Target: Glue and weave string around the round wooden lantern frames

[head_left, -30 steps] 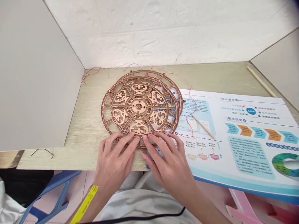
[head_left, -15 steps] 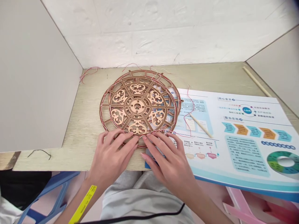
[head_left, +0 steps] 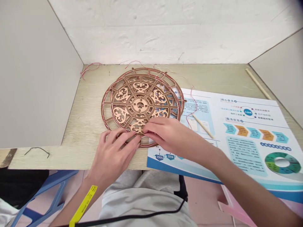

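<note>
A round copper-coloured fretwork disc lies flat on the pale wooden table, towards the back wall, stacked slightly off-centre on a second ring-shaped frame whose rim shows beyond it at the far right; thin red and pale threads run around the rims and trail off across the table. The left hand rests palm down at the near edge of the disc, fingers spread and extended, its fingertips pressing on the rim; it grips nothing. The right hand comes in from the right with its fingers curled together, fingertips meeting at the near rim just beside the left fingertips; it seems to pinch something thin there, perhaps a thread or the rim itself, but the view is too small to tell which. A yellow band circles the left wrist. Under the right forearm lies a large printed sheet with blue and orange diagrams, its left edge tucked beneath the disc. A thin wooden stick lies on the sheet near the disc, and another stick lies well apart by the right wall.
</note>
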Demonstrator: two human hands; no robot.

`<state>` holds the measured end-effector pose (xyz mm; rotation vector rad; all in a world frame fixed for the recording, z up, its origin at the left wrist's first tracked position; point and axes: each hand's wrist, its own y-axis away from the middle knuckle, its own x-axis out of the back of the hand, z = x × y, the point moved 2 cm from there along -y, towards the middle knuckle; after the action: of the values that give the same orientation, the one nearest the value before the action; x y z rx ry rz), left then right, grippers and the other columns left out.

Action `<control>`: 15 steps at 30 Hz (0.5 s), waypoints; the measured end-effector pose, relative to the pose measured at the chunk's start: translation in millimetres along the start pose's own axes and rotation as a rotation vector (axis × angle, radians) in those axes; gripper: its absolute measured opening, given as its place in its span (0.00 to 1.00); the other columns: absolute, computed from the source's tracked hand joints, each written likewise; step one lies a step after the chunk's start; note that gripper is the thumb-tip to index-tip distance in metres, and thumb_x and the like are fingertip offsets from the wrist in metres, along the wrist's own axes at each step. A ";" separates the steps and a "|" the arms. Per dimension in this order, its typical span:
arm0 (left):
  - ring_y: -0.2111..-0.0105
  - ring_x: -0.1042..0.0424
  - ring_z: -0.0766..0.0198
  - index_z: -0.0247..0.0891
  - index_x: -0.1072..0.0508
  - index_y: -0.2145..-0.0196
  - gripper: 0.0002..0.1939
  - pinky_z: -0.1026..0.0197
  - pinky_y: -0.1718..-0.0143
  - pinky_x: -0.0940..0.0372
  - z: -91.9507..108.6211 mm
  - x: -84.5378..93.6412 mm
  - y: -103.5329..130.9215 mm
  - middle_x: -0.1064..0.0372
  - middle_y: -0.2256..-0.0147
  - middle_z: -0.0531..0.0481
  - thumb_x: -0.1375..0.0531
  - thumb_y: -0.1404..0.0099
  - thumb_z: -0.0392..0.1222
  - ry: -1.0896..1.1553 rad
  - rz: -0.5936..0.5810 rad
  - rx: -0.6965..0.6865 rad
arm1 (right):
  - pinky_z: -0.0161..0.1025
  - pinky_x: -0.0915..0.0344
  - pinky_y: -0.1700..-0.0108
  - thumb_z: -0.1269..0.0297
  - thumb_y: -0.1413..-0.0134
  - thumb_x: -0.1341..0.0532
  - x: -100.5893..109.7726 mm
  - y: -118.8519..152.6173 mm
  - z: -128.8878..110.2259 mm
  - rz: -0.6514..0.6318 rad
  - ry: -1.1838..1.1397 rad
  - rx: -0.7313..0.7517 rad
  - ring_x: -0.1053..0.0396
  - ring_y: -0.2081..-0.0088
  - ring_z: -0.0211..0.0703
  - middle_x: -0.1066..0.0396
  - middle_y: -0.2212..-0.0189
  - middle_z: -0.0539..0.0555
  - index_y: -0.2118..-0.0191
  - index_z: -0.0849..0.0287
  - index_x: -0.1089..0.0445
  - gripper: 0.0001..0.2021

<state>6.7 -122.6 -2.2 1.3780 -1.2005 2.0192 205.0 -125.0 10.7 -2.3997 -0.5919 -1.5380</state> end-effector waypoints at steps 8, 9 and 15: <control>0.53 0.28 0.55 0.40 0.24 0.51 0.10 0.50 0.54 0.38 0.4 0.5 2.7 0.20 0.54 0.50 0.40 0.28 0.35 0.040 0.014 0.019 | 0.36 0.34 0.63 0.70 0.29 0.44 9.5 -0.9 17.5 -0.016 -0.112 0.229 0.26 0.65 0.41 0.23 0.65 0.54 0.59 0.60 0.23 0.11; 0.53 0.28 0.55 0.40 0.24 0.51 0.09 0.51 0.54 0.39 0.5 0.5 2.9 0.20 0.54 0.50 0.40 0.28 0.35 0.042 0.016 0.019 | 0.37 0.34 0.62 0.67 0.29 0.43 10.2 -2.0 19.6 -0.011 -0.134 0.241 0.26 0.65 0.41 0.23 0.64 0.55 0.58 0.61 0.23 0.11; 0.53 0.27 0.56 0.41 0.24 0.51 0.09 0.51 0.54 0.38 0.6 -0.3 3.5 0.19 0.54 0.50 0.40 0.28 0.37 0.051 0.024 0.032 | 0.36 0.35 0.62 0.71 0.30 0.42 8.9 -15.5 25.6 -0.099 -0.132 0.271 0.28 0.66 0.39 0.25 0.67 0.52 0.63 0.60 0.23 0.11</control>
<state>4.6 -124.9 -3.8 1.3251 -1.1734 2.0859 222.1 -99.0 7.6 -2.3042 -0.8968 -1.2485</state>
